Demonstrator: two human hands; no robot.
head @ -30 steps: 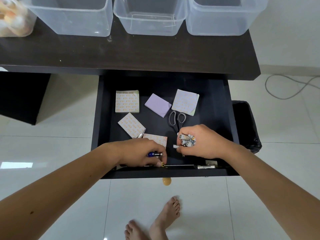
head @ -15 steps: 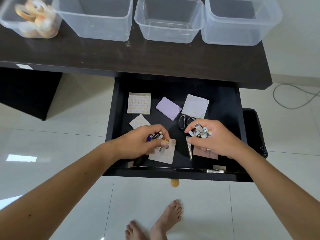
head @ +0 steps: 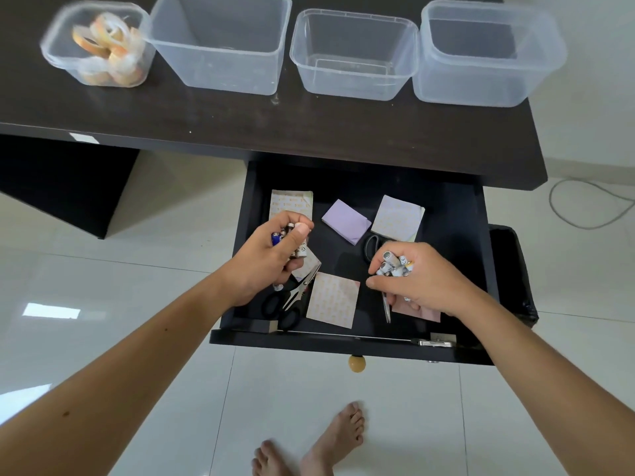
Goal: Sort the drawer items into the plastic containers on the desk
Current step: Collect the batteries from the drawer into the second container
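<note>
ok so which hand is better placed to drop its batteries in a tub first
Probably the left. The left hand holds its batteries near the drawer's back-left corner, closer to the empty container than the right hand is to any.

Clear plastic containers (head: 354,56), matt dark desk (head: 309,132), glossy floor tiles (head: 343,389)

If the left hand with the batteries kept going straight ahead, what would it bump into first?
Probably the patterned notepad at the drawer's back left, just ahead of the left hand; depth is unclear, so the hand may pass above it.
</note>
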